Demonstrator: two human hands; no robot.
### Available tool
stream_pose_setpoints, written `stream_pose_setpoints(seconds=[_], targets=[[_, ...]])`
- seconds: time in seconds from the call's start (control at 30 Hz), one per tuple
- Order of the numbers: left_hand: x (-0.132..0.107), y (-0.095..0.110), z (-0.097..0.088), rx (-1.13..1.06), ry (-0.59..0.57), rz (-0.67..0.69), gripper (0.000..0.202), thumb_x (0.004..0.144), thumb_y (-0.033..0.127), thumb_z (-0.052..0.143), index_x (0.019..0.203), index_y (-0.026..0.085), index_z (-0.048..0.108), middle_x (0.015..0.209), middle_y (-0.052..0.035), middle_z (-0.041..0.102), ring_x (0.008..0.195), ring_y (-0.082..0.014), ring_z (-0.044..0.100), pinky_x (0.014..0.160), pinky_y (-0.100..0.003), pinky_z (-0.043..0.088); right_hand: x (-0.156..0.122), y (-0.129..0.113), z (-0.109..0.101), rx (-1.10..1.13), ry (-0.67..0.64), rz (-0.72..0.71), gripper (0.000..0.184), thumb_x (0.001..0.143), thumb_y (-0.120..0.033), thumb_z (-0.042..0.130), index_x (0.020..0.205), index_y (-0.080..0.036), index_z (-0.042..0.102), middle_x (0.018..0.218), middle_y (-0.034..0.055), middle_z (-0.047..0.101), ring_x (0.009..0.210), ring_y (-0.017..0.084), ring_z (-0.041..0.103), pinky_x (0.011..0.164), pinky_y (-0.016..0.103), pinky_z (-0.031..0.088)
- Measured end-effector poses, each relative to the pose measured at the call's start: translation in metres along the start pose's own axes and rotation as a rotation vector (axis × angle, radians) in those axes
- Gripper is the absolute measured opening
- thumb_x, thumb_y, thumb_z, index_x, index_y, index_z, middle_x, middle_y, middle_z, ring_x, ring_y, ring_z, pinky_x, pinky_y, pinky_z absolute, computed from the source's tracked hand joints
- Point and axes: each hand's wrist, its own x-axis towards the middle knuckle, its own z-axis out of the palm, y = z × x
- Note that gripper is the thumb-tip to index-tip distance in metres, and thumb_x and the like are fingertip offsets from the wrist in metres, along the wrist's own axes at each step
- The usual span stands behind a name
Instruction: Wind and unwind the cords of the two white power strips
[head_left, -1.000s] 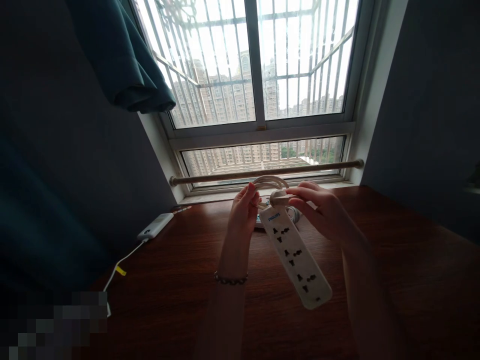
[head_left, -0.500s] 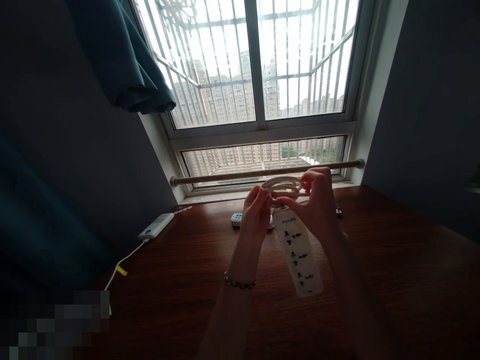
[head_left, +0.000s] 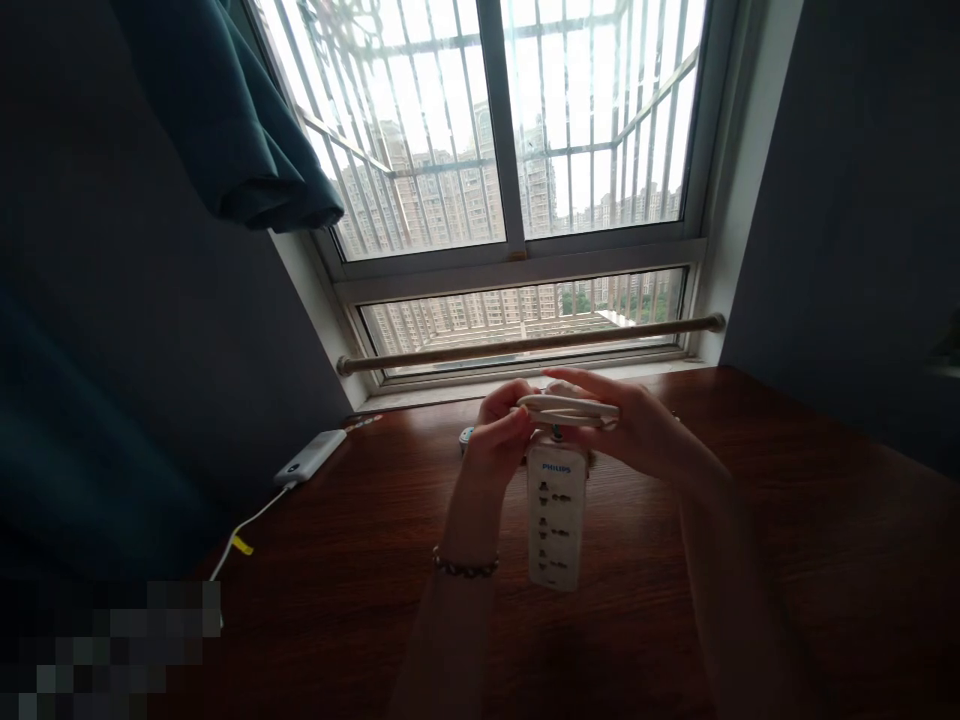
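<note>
A white power strip (head_left: 556, 520) hangs upright above the dark wooden desk (head_left: 787, 540), its sockets facing me. Its white cord (head_left: 568, 409) is bundled in flat loops at the strip's top end. My left hand (head_left: 496, 440), with a bead bracelet on the wrist, pinches the left side of the cord bundle. My right hand (head_left: 637, 430) is closed over the right side of the same bundle, fingers laid across the loops. Both hands are held in the air just in front of the window sill.
A white power bank (head_left: 310, 455) with a white cable (head_left: 244, 525) lies at the desk's back left. A small white adapter (head_left: 466, 437) peeks out behind my left hand. A wooden rod (head_left: 420, 354) runs along the barred window. A teal curtain (head_left: 225, 130) hangs upper left.
The power strip has swung from tilted to hanging straight down. The cord loops have been flattened to horizontal, and both hands have drawn closer together and a little lower.
</note>
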Motion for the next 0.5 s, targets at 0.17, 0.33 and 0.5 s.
stream_pose_setpoints(seconds=[0.17, 0.33, 0.5], targets=[[0.002, -0.005, 0.005, 0.004, 0.083, 0.037, 0.024, 0.061, 0.031, 0.07, 0.061, 0.016, 0.052, 0.054, 0.003, 0.045, 0.055, -0.009, 0.042, 0.056, -0.022, 0.035, 0.011, 0.001, 0.018, 0.155, 0.441, 0.006, 0.034, 0.073, -0.019, 0.06, 0.107, -0.024, 0.064, 0.096, 0.0012, 0.065, 0.085, 0.018, 0.061, 0.07, 0.029, 0.049], [0.014, -0.022, 0.008, 0.031, 0.267, 0.113, 0.027, 0.066, 0.041, 0.068, 0.071, 0.018, 0.055, 0.064, 0.0029, 0.05, 0.061, -0.0092, 0.047, 0.065, -0.024, 0.04, 0.011, 0.008, 0.011, 0.62, 0.353, 0.04, 0.044, 0.06, -0.016, 0.068, 0.103, -0.027, 0.06, 0.081, -0.0026, 0.06, 0.067, 0.013, 0.057, 0.058, 0.025, 0.048], [0.011, -0.024, 0.012, 0.538, 0.429, 0.029, 0.049, 0.07, 0.051, 0.064, 0.104, 0.019, 0.047, 0.111, -0.0084, 0.051, 0.101, -0.0203, 0.051, 0.084, -0.034, 0.041, 0.013, 0.016, 0.008, 0.715, 0.621, 0.052, 0.042, 0.06, -0.012, 0.065, 0.098, -0.027, 0.057, 0.079, -0.0042, 0.054, 0.066, 0.009, 0.053, 0.06, 0.023, 0.047]])
